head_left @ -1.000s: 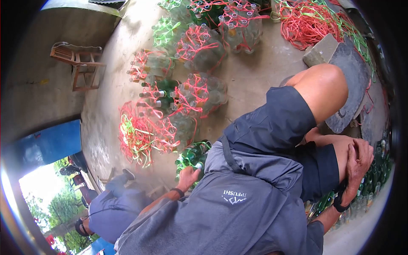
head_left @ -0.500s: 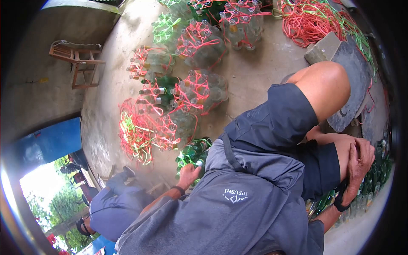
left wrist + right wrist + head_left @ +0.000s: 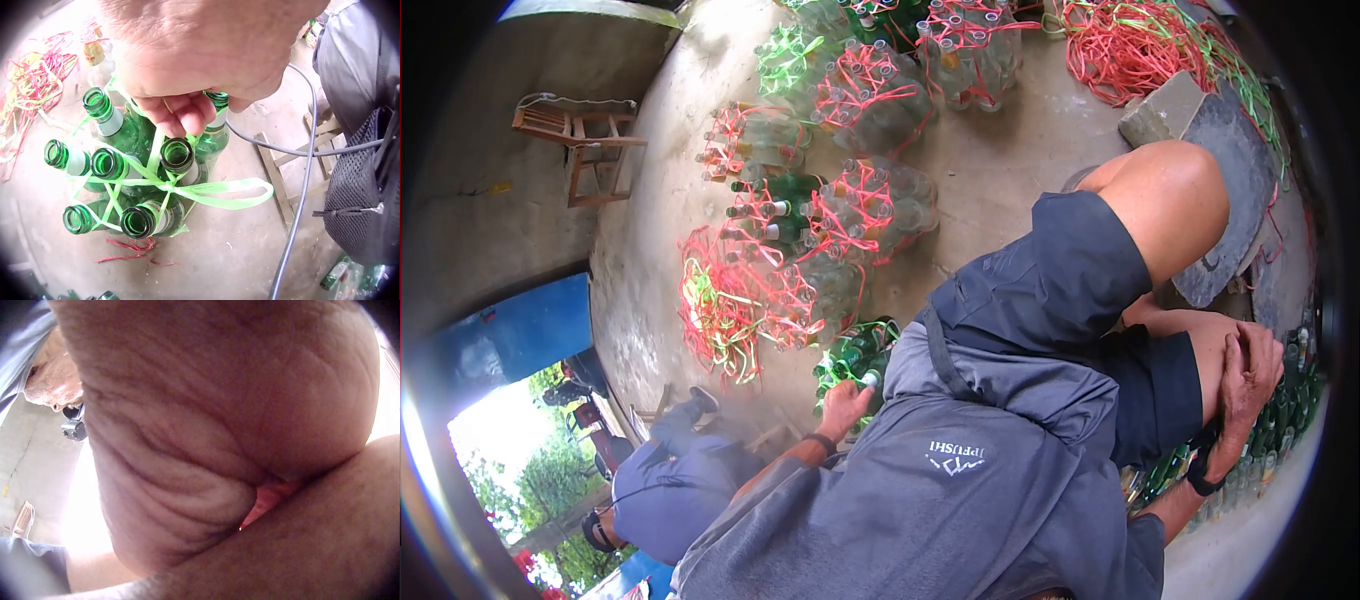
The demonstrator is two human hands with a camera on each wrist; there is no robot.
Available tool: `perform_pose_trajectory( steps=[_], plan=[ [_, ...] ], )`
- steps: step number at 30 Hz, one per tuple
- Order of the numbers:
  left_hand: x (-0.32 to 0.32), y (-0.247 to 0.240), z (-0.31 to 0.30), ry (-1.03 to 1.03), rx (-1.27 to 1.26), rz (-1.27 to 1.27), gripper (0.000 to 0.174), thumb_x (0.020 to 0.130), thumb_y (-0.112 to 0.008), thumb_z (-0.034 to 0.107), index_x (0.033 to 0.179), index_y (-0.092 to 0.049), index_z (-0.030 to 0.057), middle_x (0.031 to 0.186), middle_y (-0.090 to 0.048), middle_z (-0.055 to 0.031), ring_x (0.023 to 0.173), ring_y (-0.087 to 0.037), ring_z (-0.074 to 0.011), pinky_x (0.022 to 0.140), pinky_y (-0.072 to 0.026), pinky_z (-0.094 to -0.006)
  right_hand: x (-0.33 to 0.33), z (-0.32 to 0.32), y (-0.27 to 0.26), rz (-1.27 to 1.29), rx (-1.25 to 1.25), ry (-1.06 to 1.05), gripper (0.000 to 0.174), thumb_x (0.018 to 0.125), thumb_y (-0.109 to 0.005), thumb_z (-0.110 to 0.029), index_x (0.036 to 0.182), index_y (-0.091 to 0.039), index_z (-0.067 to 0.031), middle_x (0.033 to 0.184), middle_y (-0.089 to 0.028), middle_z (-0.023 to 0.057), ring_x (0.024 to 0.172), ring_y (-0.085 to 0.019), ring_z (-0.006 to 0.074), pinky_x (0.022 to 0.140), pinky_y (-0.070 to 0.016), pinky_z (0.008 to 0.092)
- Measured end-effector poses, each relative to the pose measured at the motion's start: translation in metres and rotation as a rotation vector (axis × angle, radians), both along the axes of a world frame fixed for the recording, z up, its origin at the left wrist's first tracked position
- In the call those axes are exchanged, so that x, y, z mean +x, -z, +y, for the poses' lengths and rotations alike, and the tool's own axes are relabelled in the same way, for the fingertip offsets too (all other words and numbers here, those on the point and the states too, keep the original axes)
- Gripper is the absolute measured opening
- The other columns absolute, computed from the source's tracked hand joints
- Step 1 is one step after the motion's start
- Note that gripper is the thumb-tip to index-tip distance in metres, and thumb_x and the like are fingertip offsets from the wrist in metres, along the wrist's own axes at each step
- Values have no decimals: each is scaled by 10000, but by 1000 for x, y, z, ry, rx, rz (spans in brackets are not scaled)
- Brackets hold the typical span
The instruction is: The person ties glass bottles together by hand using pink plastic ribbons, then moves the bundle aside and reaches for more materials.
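- Green glass bottles (image 3: 139, 220), open-necked and upright, stood bunched on the concrete floor (image 3: 231, 262), just beside the person's shorts.
- Green strap (image 3: 220, 191) was laced among the necks, with one loop sticking out to the side.
- Left hand (image 3: 206, 50) sat on top of the bunch, its fingers (image 3: 181, 112) curled together on the strap between two necks; whether they also caught a neck could not be told.
- Right hand (image 3: 1248, 375) lay on the knee (image 3: 1205, 350), well apart from the bottles, fingers relaxed and draped over it, holding nothing.
- Bundles (image 3: 870, 215) tied in red stood further out on the floor, with a heap of loose straps (image 3: 1130, 50) beyond.
- Wooden stool (image 3: 585, 150) stood near the wall.
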State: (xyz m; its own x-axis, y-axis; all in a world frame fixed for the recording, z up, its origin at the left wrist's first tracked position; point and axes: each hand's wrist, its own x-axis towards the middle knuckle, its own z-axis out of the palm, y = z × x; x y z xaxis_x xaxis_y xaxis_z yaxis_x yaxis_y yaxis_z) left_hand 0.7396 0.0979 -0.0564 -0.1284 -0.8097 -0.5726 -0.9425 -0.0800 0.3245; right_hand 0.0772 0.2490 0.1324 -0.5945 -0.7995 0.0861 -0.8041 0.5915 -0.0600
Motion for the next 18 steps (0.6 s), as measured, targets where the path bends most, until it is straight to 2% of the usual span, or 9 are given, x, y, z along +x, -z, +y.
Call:
perform_pose_trajectory(
  steps=[5,7,18],
  plan=[
    [0,-1,-1,-1,-1,2,491,856,-820,409,658,-564,41,602,-595,-152,568,-599,-335,580,-479,-480,-2,2,2,-1,13,10,176,971,-673,-133,1142,-710,-109,1087,-686,42,1082,-610,266,985,-443,399],
    [-1,-2,-1,-19,21,-3,486,857,-818,408,660,-568,41,601,-595,-150,564,-596,-327,579,-479,-478,3,-2,-1,15,-20,-7,166,964,-667,-110,1127,-700,-116,1081,-691,53,1051,-611,278,946,-442,405],
    [-2,-4,-3,-16,18,-3,473,849,-827,404,665,-602,31,608,-620,-152,572,-619,-307,594,-505,-462,-3,3,2,1,-5,-13,202,948,-690,-122,1149,-709,-108,1080,-689,39,1071,-616,271,974,-447,407]
  ],
)
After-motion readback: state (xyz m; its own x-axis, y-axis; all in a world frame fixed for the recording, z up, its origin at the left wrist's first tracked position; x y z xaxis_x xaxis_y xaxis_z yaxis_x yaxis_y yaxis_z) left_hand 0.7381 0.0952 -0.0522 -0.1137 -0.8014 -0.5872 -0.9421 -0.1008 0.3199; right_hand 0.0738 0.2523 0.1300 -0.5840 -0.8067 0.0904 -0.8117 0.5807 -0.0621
